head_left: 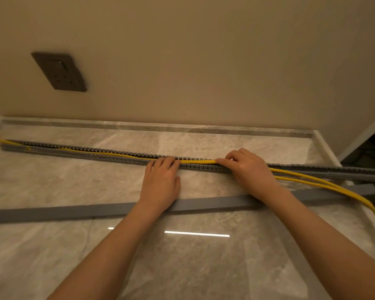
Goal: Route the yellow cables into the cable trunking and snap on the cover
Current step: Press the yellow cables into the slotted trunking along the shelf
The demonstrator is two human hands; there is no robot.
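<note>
A long grey slotted cable trunking lies across the marble floor, parallel to the wall. Yellow cables run along its open top and trail off to the right over the floor. My left hand lies flat with its fingertips pressing the cables down into the channel. To its right, my right hand pinches the cables at the trunking's top edge. The flat grey cover lies on the floor nearer to me, under both wrists.
A beige wall with a dark socket plate stands behind the trunking. A marble skirting runs along its base. A dark opening is at the right edge.
</note>
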